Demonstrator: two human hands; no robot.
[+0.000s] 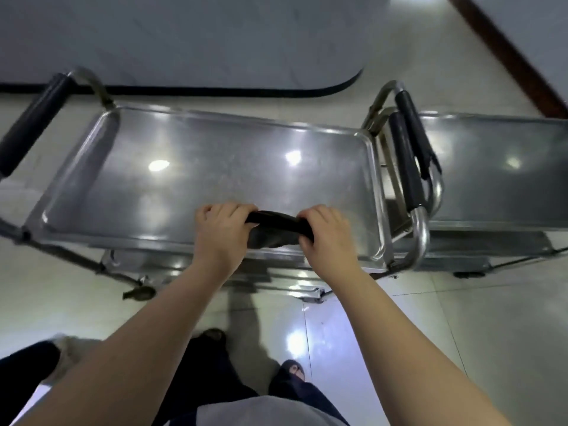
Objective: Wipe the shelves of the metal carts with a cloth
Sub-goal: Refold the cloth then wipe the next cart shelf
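Observation:
A metal cart stands in front of me, its shiny top shelf [199, 167] ringed by a raised rim. A black cloth [274, 228] is stretched between my two hands just above the shelf's near edge. My left hand [222, 232] grips the cloth's left end with curled fingers. My right hand [325, 235] grips its right end the same way. The middle of the cloth sags down toward the shelf. A second metal cart [498, 173] stands to the right, its top shelf bare.
Black padded handles stick up at the left end [30, 121] of the near cart and between the two carts [412, 149]. A grey table with a dark rounded edge [215, 41] lies beyond. Glossy floor tiles [461, 318] surround the carts; my feet are below.

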